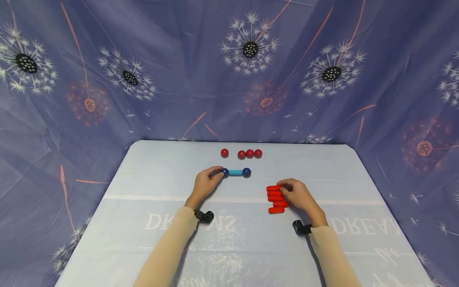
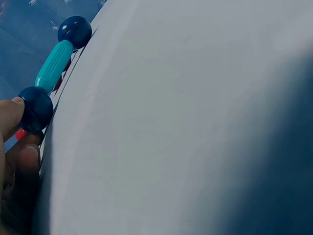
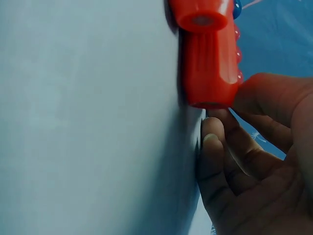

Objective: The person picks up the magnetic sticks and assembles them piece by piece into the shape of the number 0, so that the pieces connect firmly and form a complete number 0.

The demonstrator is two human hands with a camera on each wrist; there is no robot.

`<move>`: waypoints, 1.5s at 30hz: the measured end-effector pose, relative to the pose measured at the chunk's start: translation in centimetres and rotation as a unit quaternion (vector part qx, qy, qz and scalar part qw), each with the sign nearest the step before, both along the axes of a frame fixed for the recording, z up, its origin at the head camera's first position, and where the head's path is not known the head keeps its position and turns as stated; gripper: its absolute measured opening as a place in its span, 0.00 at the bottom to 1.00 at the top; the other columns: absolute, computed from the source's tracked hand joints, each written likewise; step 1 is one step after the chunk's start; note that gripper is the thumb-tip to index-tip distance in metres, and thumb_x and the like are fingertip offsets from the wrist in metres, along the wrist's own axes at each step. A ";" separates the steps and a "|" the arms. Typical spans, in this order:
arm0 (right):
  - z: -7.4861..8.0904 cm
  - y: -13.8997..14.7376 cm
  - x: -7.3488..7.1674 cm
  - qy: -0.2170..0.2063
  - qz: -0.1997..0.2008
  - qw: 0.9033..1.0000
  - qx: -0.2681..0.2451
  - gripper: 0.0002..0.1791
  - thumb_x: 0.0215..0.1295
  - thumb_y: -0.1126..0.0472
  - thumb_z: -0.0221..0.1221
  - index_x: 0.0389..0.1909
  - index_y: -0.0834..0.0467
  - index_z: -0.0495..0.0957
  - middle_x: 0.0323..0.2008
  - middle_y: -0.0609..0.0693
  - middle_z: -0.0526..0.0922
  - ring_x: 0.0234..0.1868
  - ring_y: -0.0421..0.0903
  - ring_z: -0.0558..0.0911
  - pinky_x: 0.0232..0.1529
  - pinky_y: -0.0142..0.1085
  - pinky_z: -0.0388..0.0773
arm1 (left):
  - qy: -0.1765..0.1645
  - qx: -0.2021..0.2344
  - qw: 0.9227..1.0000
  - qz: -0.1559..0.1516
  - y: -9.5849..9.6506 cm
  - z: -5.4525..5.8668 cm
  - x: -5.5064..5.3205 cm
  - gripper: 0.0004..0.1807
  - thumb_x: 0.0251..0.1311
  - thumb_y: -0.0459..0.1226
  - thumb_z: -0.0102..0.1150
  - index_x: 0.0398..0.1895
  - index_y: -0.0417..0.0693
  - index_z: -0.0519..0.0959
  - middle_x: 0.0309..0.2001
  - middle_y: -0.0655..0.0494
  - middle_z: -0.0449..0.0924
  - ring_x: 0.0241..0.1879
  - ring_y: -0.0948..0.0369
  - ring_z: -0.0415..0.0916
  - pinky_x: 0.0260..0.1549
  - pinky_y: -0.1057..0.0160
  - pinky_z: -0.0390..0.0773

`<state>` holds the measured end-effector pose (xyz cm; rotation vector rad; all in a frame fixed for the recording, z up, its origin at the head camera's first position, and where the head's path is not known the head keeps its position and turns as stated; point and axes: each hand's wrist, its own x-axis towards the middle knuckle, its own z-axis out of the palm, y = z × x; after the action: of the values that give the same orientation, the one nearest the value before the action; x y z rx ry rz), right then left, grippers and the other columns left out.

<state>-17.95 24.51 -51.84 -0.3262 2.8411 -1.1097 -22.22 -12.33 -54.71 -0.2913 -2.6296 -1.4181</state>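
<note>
Red rods (image 1: 275,198), blue-ended bar (image 1: 235,172) apart, well inside table (image 1: 322,171) edges.

red rods (image 1: 275,199) | cyan rod (image 1: 235,172) | 2 navy balls (image 1: 246,172) | dandelion-print cloth (image 1: 193,79)

On the glossy white tabletop (image 1: 258,255), pale serif capitals cross the near half, appearing flipped top to bottom. At left, "DR" (image 1: 157,221) and "MS" (image 1: 225,223) show on either side of a cream-coloured fabric left sleeve (image 1: 168,247), which covers the letters between. At right, beyond a matching cream right sleeve (image 1: 333,255), "DREAM" (image 1: 363,227) runs toward the table's right edge. Nearer on that side, a small lowercase "the" (image 1: 387,252) can be read, and nearer still "of" (image 1: 379,280), followed by unclear script. Pale script (image 1: 193,282) at the near left is illegible.
</note>
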 end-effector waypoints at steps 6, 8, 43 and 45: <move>-0.1 -0.5 -0.1 -0.008 0.013 1.000 0.000 0.13 0.69 0.66 0.62 0.53 0.62 0.85 0.49 0.59 0.84 0.42 0.50 0.79 0.46 0.44 0.79 | -0.007 -0.003 1.000 0.006 -0.2 0.2 0.3 0.16 0.69 0.43 0.66 0.58 0.53 0.85 0.45 0.54 0.88 0.19 0.65 0.63 0.22 0.68 0.62; -0.1 -0.5 -0.1 -0.013 0.015 1.000 0.001 0.13 0.69 0.65 0.63 0.52 0.61 0.85 0.49 0.59 0.84 0.41 0.49 0.79 0.44 0.41 0.77 | -0.008 -0.002 1.000 0.009 -0.2 0.3 0.4 0.16 0.68 0.42 0.66 0.58 0.52 0.86 0.45 0.54 0.88 0.19 0.65 0.63 0.22 0.68 0.62; 0.9 -10.0 -0.5 0.012 -0.045 0.994 -0.098 0.10 0.65 0.62 0.69 0.45 0.60 0.88 0.38 0.54 0.90 0.34 0.43 0.83 0.34 0.32 0.79 | -0.010 -0.006 1.000 0.014 0.1 0.1 0.2 0.16 0.69 0.44 0.66 0.58 0.54 0.86 0.45 0.54 0.88 0.20 0.64 0.64 0.24 0.67 0.63; 0.7 -10.8 -0.4 0.008 -0.045 0.994 -0.099 0.10 0.65 0.62 0.69 0.45 0.59 0.89 0.39 0.52 0.90 0.35 0.43 0.83 0.37 0.33 0.79 | -0.017 -0.007 1.000 0.014 0.2 0.1 0.2 0.16 0.69 0.44 0.65 0.58 0.54 0.85 0.46 0.55 0.88 0.21 0.64 0.64 0.25 0.67 0.63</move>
<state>-18.30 13.72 -51.15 -0.2224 2.7890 -1.4179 -22.03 -12.18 -54.63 -0.2341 -2.6607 -1.4081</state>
